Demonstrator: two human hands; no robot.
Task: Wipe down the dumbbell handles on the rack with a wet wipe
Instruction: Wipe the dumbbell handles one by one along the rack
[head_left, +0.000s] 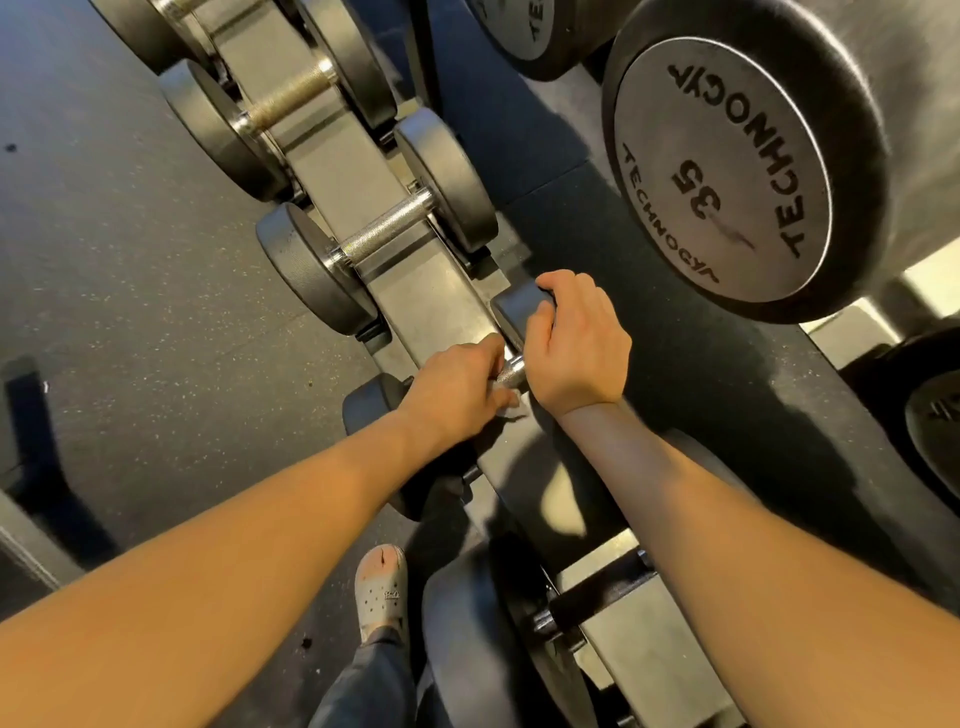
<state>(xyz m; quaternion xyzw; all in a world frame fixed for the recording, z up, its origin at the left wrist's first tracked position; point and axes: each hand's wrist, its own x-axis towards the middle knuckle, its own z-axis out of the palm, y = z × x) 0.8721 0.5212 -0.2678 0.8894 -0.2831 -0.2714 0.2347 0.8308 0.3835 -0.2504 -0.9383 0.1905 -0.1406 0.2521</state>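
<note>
A grey rack rail (431, 306) runs from the top left down to the lower right with several dumbbells laid across it. My left hand (457, 389) wraps around the knurled metal handle (511, 370) of the nearest dumbbell, with a small white wet wipe (511, 410) poking out below its fingers. My right hand (576, 343) grips the far head (514, 306) of that same dumbbell, thumb and fingers curled over its rim. The near head (369, 405) of the dumbbell is partly hidden by my left wrist. Most of the handle is hidden under my hands.
Further up the rail lie a dumbbell with a bright steel handle (387, 223) and one with a brassy handle (291, 98). A large dumbbell head marked 35 (727, 166) sits on the upper tier at right. My foot in a grey clog (382, 592) stands on the dark rubber floor (130, 286).
</note>
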